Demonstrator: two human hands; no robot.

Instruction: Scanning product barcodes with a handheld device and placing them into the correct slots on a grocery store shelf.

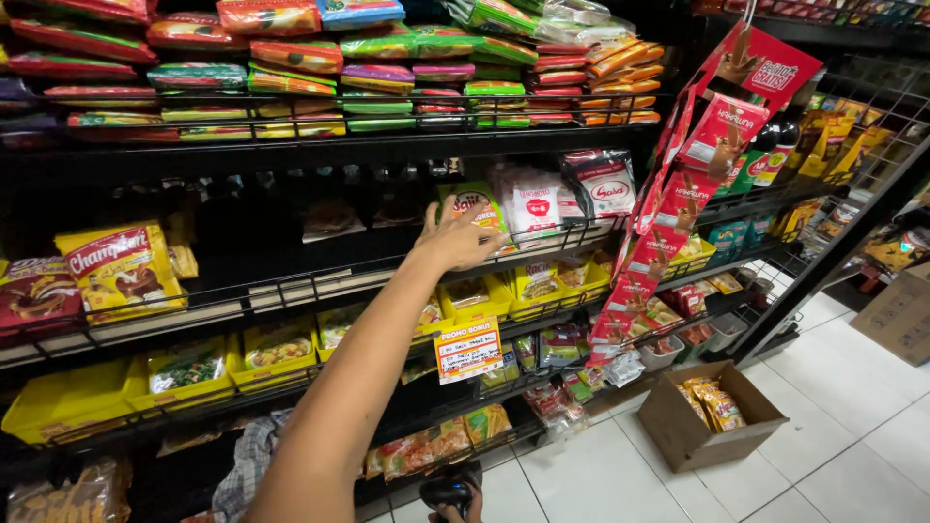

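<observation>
Evidently the left hand (455, 237) is stretched out to the wire shelf (291, 291), fingers spread over the top edge of a green packet (477, 208) standing upright at its twelve o'clock, apparently to square it against the rail. At the frame's six o'clock, the right hand (460, 508) is clenched around a dark handheld device (448, 489). An open cardboard box (712, 416) of yellow packets sits on the floor at four o'clock, within reach of the shelves.

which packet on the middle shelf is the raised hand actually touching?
The green packet at the left end of the row, under the left hand. The white packets beside it to the right sit clear of the fingers.
</observation>
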